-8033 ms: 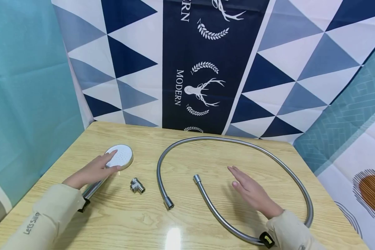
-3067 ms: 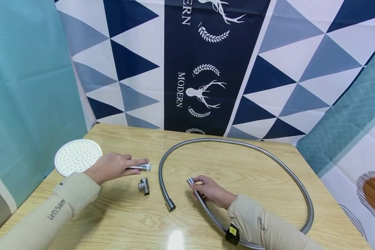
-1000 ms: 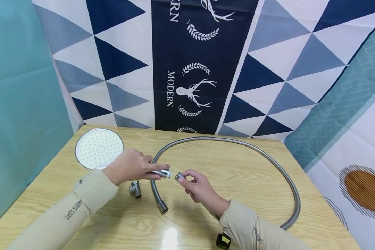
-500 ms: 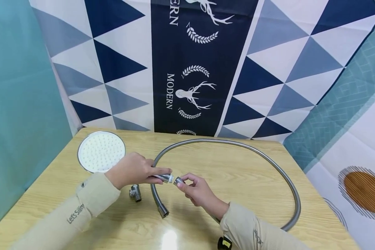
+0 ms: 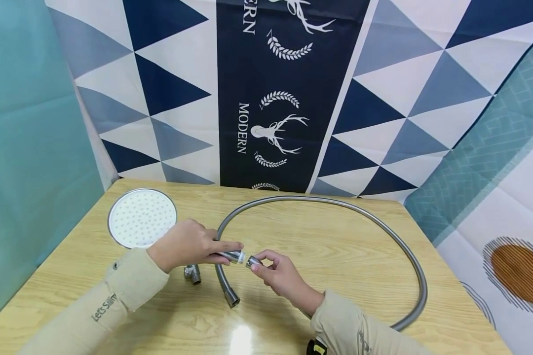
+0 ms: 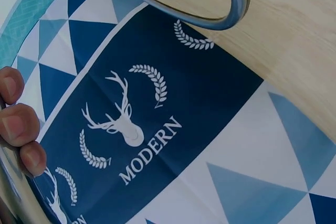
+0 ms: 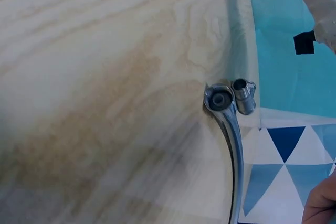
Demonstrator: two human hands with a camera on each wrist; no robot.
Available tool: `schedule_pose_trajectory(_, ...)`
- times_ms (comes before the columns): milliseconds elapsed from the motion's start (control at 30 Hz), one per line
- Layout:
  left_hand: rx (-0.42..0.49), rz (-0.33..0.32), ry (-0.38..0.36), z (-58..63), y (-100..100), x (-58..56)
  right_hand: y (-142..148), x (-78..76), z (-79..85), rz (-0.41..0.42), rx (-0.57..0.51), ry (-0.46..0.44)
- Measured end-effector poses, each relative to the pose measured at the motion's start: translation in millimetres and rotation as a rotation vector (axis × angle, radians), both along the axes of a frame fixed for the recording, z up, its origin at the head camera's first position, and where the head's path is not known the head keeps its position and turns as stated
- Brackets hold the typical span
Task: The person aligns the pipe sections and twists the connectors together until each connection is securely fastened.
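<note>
My left hand (image 5: pixel 188 245) grips a hand shower by its chrome handle (image 6: pixel 18 195), index finger stretched along it. The round white spray face (image 5: pixel 142 218) is turned up to the left, and the handle's white-tipped connector (image 5: pixel 237 256) points right. In my right hand (image 5: pixel 286 278), thumb and fingers pinch the metal end fitting (image 5: pixel 252 262) of a grey shower hose (image 5: pixel 419 278). A small gap separates fitting and connector, both held above the table. Part of the hose is hidden behind my right forearm.
The hose's other end (image 5: pixel 232 298) lies on the wooden table (image 5: pixel 320 236), its loop spreading back and right. A small chrome tee fitting (image 5: pixel 193 274) sits beneath my left wrist. Patterned cloth (image 5: pixel 271 88) hangs behind the table.
My left hand has gone from touching the lying hand shower to holding it raised and turned. My open right hand has taken the hose end. Both were brought together; the last half second shows little movement.
</note>
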State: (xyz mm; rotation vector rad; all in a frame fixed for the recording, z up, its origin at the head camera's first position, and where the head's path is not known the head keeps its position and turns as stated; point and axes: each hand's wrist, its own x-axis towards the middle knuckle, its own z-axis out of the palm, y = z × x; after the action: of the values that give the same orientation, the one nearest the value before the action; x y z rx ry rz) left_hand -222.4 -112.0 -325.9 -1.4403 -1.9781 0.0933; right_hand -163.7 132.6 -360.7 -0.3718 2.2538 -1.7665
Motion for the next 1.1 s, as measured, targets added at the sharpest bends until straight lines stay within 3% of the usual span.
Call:
schedule_pose_trajectory(433, -0.064, 0.065, -0.003, 4.2, 6, 4.9, -1, -1.8, -1.8, -0.003, -0.031, -0.001)
schedule_pose_trajectory(767, -0.051, 0.059, 0.013, -0.4, 4, 6.9, -3, -3.5, -4.1, 0.068, -0.053, -0.018)
schedule_pose_trajectory(1100, -0.071, 0.044, 0.018, -5.8, 8, 4.3, -3, -2.2, -6.2, 0.071, -0.035, 0.001)
